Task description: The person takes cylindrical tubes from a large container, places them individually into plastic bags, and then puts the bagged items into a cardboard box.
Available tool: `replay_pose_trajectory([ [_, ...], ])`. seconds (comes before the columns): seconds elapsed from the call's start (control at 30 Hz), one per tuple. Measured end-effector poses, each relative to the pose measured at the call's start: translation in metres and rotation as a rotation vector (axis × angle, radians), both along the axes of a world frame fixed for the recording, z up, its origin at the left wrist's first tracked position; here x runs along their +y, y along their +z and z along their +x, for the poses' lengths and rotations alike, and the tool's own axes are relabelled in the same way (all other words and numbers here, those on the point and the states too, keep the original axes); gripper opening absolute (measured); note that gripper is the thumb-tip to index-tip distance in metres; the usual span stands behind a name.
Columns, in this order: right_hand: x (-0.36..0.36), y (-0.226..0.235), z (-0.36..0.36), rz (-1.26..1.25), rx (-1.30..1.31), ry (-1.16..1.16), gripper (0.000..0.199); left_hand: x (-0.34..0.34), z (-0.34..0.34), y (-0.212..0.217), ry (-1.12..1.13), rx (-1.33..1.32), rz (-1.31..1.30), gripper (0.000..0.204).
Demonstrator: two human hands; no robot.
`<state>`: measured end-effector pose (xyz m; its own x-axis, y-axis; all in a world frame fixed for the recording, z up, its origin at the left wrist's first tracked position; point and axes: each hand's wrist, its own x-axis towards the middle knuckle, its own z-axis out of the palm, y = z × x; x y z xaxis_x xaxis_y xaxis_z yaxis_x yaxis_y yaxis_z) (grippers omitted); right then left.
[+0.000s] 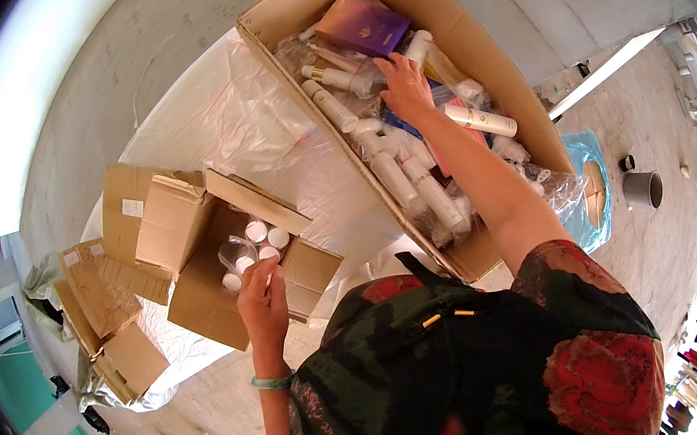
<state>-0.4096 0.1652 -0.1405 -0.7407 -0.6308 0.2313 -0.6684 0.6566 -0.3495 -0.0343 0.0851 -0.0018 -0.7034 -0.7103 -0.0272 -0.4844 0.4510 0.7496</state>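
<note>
Far-left carton [134, 360]: flaps spread at the left of the frame; you have neither hand near it; its inside is too hidden to judge how full it is.
Small carton [201, 303]: open, left of centre; about five white round tops [278, 238] show inside, with a clear plastic piece [230, 252] beside them; by the look of it, only partly filled.
Your left hand [264, 308]: over that carton's opening, fingers bent close to the white tops; I cannot tell whether you grip anything.
Plastic sheet [266, 123]: pale, between the two cartons, upper left of centre.
Large carton [512, 86]: open, upper centre to right; heaped with white bottles [438, 197], clear wrapping and a purple box [363, 29]; much remains in it, so sorting through it seems far from done.
Your right hand [408, 91]: inside it, upper centre, fingers spread over the heap just beside the purple box; no object shows in your grasp.
Grey bin [644, 189]: on the floor at the right; apart from your hands.
</note>
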Motion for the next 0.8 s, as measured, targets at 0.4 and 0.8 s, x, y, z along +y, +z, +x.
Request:
replay_pose_trajectory([
  [0.4, 0.012, 0.049, -0.012, -0.707, -0.958, -0.107, 0.018, -0.007, -0.015, 0.003, -0.050, 0.084, 0.025, 0.015],
  [0.8, 0.066, 0.144, 0.075, -1.501, -1.673, -0.122, 0.017, -0.008, -0.093, -0.003, -0.303, 0.284, 0.467, 0.057],
])
